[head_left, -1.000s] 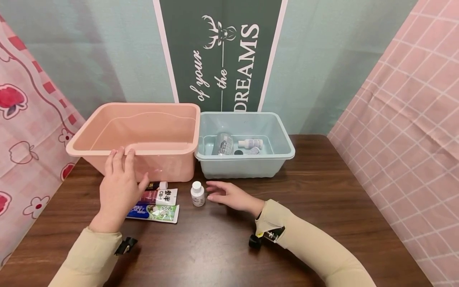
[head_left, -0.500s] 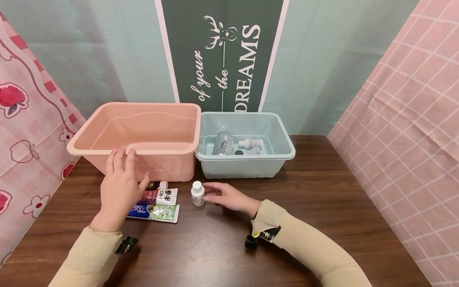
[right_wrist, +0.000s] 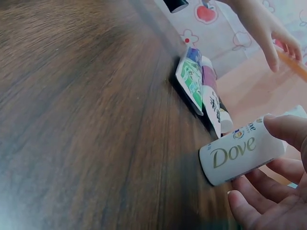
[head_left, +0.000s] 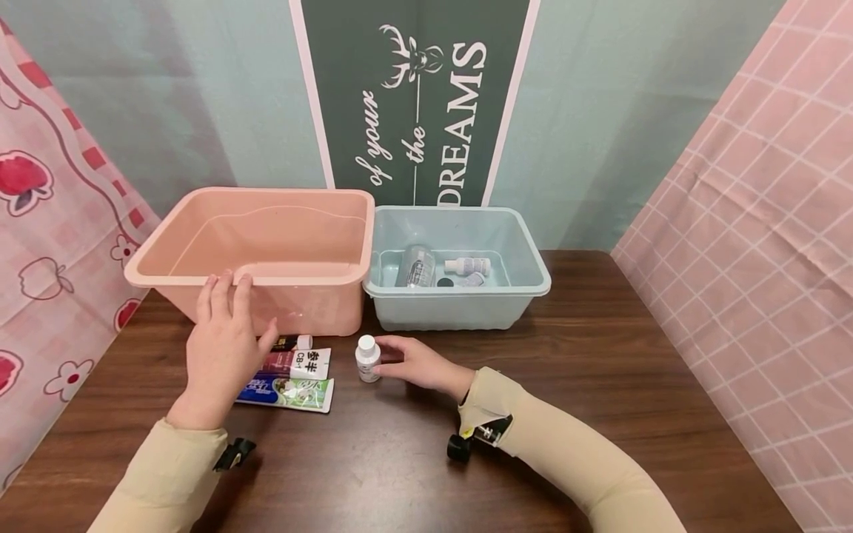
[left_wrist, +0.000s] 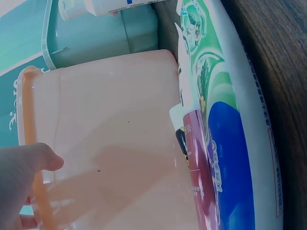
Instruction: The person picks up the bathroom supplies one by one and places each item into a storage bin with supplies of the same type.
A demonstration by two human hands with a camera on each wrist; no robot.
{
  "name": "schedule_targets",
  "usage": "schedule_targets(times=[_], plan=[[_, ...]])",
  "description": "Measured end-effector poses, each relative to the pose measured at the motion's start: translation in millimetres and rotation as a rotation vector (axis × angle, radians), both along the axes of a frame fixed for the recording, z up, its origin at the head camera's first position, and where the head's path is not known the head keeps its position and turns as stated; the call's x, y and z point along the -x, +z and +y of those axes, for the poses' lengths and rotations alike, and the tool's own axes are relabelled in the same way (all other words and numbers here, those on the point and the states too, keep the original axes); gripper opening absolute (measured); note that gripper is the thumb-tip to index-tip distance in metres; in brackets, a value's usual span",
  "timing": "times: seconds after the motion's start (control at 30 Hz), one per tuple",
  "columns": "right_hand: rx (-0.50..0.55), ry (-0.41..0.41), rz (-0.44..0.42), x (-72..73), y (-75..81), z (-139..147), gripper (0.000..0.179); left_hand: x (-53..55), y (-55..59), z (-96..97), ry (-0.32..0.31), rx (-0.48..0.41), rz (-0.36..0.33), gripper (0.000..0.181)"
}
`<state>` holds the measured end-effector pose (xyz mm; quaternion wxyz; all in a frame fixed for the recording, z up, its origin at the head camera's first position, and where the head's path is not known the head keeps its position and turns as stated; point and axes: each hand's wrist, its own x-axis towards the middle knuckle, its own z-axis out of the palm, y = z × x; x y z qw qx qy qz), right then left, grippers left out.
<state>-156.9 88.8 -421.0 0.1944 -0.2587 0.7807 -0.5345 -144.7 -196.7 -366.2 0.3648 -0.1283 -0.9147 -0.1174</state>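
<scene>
A small white Dove bottle (head_left: pixel 367 360) stands upright on the wooden table. My right hand (head_left: pixel 418 364) holds it from the right, the thumb on the near side and fingers behind it; the right wrist view shows the thumb (right_wrist: pixel 283 125) lying against its upper part. With fingers extended, my left hand (head_left: pixel 223 352) rests on the front rim of the pink bin (head_left: pixel 313 307). Below that hand lie several toothpaste tubes: a green and blue one (head_left: pixel 303 395), a red and white one (head_left: pixel 309 363) and a dark one (head_left: pixel 286 343), all partly covered by the hand.
A light blue bin (head_left: pixel 446 311) adjoins the pink one on its right. Inside are a clear bottle (head_left: pixel 418 268), a small white bottle (head_left: pixel 468 266) and other partly hidden small items. Behind hangs a green curtain (head_left: pixel 586 111); a pink gridded cloth (head_left: pixel 753 244) borders the right side.
My right hand has moved left to the Dove bottle and now has thumb and fingers around it. My left hand stays on the pink rim.
</scene>
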Motion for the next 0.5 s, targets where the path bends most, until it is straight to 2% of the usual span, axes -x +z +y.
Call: schedule_targets(times=[0.1,0.37,0.5], plan=[[-0.013,0.009,0.029,1.6,-0.8,-0.6,0.052,0.2,0.0,0.6,0.001,-0.001,0.003,0.069],[-0.09,-0.03,0.017,4.6,-3.9,-4.0,0.051,0.8,-0.7,2.0,0.007,0.002,0.003,0.07],[-0.124,-0.024,0.046,6.3,-0.5,-5.9,0.052,1.0,0.5,1.8,0.014,0.0,0.01,0.071]])
